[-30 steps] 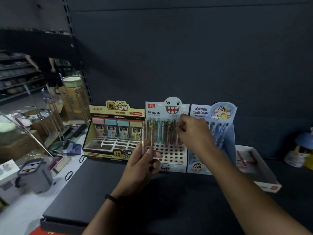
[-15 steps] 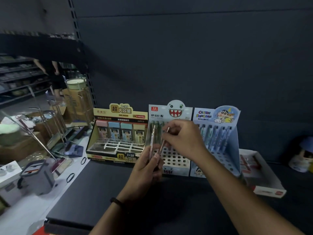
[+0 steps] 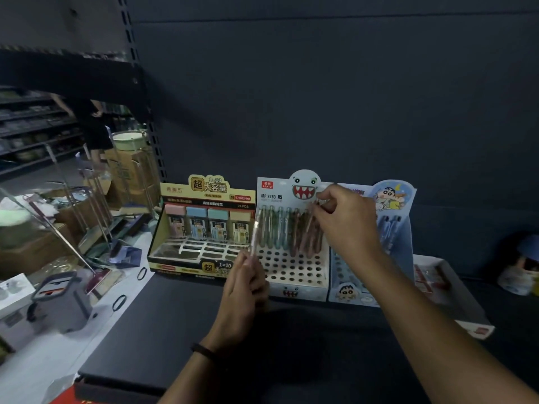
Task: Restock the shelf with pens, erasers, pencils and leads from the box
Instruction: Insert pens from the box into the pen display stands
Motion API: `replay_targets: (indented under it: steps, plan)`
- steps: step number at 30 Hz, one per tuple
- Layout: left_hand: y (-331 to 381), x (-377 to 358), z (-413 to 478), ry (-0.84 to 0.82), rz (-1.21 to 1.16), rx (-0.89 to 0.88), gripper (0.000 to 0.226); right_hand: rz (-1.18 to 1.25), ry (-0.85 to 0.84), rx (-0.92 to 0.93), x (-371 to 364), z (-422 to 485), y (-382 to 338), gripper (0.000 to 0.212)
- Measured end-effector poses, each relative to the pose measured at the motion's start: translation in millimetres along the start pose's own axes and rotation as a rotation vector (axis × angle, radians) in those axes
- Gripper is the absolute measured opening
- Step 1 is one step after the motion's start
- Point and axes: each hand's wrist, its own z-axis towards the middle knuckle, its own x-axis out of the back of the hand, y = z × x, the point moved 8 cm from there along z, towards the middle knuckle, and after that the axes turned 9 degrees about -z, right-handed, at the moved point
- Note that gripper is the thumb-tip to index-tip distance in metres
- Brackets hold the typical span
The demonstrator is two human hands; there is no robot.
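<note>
A white monster-face display box stands on the dark shelf, with several mechanical pencils upright in its back rows of holes. My right hand pinches one pinkish pencil by its top, over the pencils at the back right of that box. In front of the box's left corner, my left hand is shut on a pale pencil held upright. To the left is a yellow lead box with a few lead cases; to the right, a blue cartoon pen display.
A flat white tray lies on the shelf at the right, with a small blue-capped figure beyond it. Left of the shelf, the floor holds cartons, wire racks and a grey box. A person stands in the aisle at far left.
My right hand has drawn a pencil from the bunch in my left hand and carried it up to the monster box's back row. The left hand now holds fewer pencils.
</note>
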Motion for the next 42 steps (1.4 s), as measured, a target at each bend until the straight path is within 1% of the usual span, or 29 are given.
replay_targets:
  steps: [3,7,10,12,16,19,22,26,30,33,35,37,40,42]
  plan:
    - [4.8,-3.8,-1.2,-0.027,-0.025,-0.021,0.029,-0.013,0.033,0.028,-3.3,-3.4,-2.1,0.011]
    - [14.2,-7.8,-1.2,-0.068,0.139,-0.175,0.018,-0.018,0.006,0.029,-10.7,-6.7,-3.0,0.017]
    - [17.1,-10.2,-2.1,-0.087,0.218,-0.215,0.009,-0.033,0.003,0.05,-12.7,-6.8,-6.4,0.016]
    - [15.7,-9.2,-2.4,-0.084,0.247,-0.21,0.016,-0.035,0.001,0.046,-12.2,-6.1,-8.7,0.013]
    - [10.7,-7.3,0.2,-0.078,0.218,-0.187,0.028,-0.074,-0.026,0.04,-17.9,-3.2,-8.7,0.011]
    - [10.4,-8.1,0.4,-0.071,0.217,-0.185,0.032,-0.064,-0.053,0.015,-23.8,-0.4,-5.6,0.012]
    - [9.3,-7.0,0.0,-0.057,0.23,-0.178,0.031,-0.08,-0.045,0.025,-23.6,1.0,-7.0,0.014]
    - [7.2,-2.1,1.3,-0.022,0.229,-0.173,0.023,-0.088,-0.034,0.039,-23.9,0.8,-8.9,0.014]
    - [6.6,-0.2,1.3,-0.009,0.223,-0.169,0.023,-0.11,-0.027,0.046,-23.3,1.9,-11.9,0.014]
    - [6.3,1.3,1.9,0.016,0.188,-0.151,0.025,-0.156,-0.067,0.059,-28.6,-1.8,-12.5,0.012]
    - [5.7,0.7,1.4,0.021,0.168,-0.134,0.026,-0.185,-0.123,0.068,-34.6,-6.2,-11.4,0.01]
    - [6.4,-0.3,1.5,0.013,0.169,-0.134,0.024,-0.238,-0.184,0.067,-37.6,-8.9,-11.1,0.013]
    - [5.9,0.1,2.2,0.013,0.177,-0.133,0.022,-0.3,-0.221,0.053,-33.5,-7.9,-11.2,0.021]
    - [4.6,0.6,2.4,0.02,0.184,-0.132,0.022,-0.224,-0.193,0.044,-25.1,-10.3,-14.8,0.026]
